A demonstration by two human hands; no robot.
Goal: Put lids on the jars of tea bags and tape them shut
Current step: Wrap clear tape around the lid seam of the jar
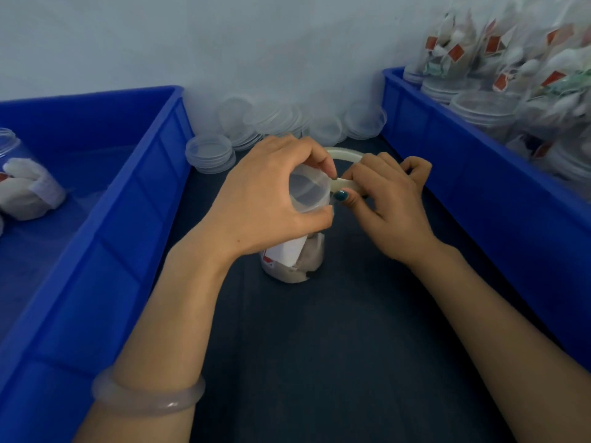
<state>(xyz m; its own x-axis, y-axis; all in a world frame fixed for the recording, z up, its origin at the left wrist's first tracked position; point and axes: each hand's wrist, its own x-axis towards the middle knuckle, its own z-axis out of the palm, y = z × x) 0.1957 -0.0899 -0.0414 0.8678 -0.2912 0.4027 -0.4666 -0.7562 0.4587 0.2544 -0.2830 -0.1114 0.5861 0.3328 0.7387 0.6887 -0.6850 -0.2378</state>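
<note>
A clear jar of tea bags (295,260) stands on the dark table between two blue crates, with a clear lid (307,191) on top. My left hand (265,193) grips the lid and the jar's neck from the left, fingers curled round the rim. Right beside it, my right hand (390,199) holds a pale roll of tape (343,155), with its thumb pressed at the lid's edge. Whether tape is stuck to the jar is hidden by the fingers.
Stacks of spare clear lids (209,153) line the wall behind the jar. The left blue crate (105,238) holds a jar of tea bags (22,183). The right blue crate (479,187) is piled with several filled jars (499,75).
</note>
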